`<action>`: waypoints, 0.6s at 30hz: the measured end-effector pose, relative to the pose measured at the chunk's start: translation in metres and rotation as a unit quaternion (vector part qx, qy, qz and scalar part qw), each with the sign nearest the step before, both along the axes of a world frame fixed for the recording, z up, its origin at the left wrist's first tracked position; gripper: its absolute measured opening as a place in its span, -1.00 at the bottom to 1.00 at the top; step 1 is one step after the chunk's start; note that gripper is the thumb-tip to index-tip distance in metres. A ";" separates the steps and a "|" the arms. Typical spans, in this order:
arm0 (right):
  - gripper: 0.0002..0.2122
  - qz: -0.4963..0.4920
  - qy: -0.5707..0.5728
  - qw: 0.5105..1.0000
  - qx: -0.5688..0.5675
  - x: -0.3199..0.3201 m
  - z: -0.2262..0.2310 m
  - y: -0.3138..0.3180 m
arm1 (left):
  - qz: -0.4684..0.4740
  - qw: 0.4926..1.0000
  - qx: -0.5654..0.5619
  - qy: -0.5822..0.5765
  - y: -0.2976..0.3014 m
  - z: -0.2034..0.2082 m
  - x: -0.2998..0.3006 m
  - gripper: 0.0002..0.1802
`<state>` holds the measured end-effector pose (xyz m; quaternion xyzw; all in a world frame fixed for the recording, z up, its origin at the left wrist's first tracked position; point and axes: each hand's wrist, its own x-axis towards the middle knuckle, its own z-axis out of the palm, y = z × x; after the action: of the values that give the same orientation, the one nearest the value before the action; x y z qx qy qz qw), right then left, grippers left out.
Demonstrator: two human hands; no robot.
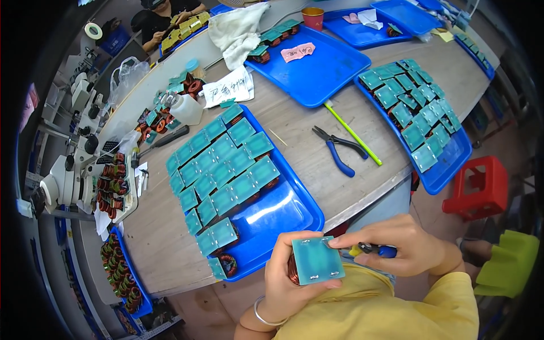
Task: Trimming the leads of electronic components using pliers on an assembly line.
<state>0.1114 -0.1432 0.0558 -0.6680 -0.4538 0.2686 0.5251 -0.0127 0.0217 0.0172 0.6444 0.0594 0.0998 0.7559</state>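
Observation:
My left hand is closed around a copper-wound coil capped by a square green circuit board, held in front of my body. The board faces up, with shiny solder points along two opposite edges. My right hand stretches its index finger to the board's upper right corner. Tucked in that hand is a small tool with blue, black and yellow parts; its working end is hidden. Just beyond my left hand lies a blue tray with rows of similar board-topped coils.
Blue-handled pliers and a yellow-green stick lie on the table. Another blue tray of boards sits right, near a red stool. A white bottle stands left. Another person works at the far side.

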 end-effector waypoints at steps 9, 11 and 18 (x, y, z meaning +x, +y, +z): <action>-0.61 -0.019 -0.057 0.998 -0.005 -0.005 -0.005 0.000 | 0.012 0.999 0.042 -0.010 -0.002 0.002 0.006 -0.28; -0.60 -0.031 -0.063 0.997 -0.003 -0.005 -0.005 -0.001 | 0.009 0.999 0.048 -0.011 -0.002 0.001 0.007 -0.27; -0.57 -0.015 -0.062 0.997 -0.034 -0.005 -0.001 0.002 | 0.014 0.999 0.044 -0.003 0.000 -0.001 0.005 -0.27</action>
<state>0.1066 -0.1414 0.0545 -0.7074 -0.4663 0.2340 0.4768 -0.0073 0.0218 0.0166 0.6757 0.0611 0.1147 0.7256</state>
